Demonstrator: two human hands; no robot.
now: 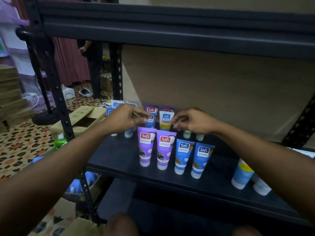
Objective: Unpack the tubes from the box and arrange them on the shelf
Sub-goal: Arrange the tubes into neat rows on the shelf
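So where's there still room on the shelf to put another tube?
Front left: bare shelf between the black post and the purple tubes. Also a bare gap between the front blue tubes and the pale blue tube at the right. The back middle, by the left hand and right hand, is crowded.

Front row, 2 purple tubes [146,149]: red badge "Safi", with "NATURALS" beneath. 2 blue tubes [183,155]: blue badge "Safi", "NATURALS" beneath. Smaller print illegible on all 4.

Middle row, white-and-yellow tube [166,120]: "Safi", lower lines blurred. Dark-blue tube [151,120] beside it: "Safi", "NATURALS" partly covered.

Rear purple tube [151,109] and rear pale-blue tube [116,104]: "Safi".

Lavender box [42,103] on floor: "FOLLO", remainder unreadable.
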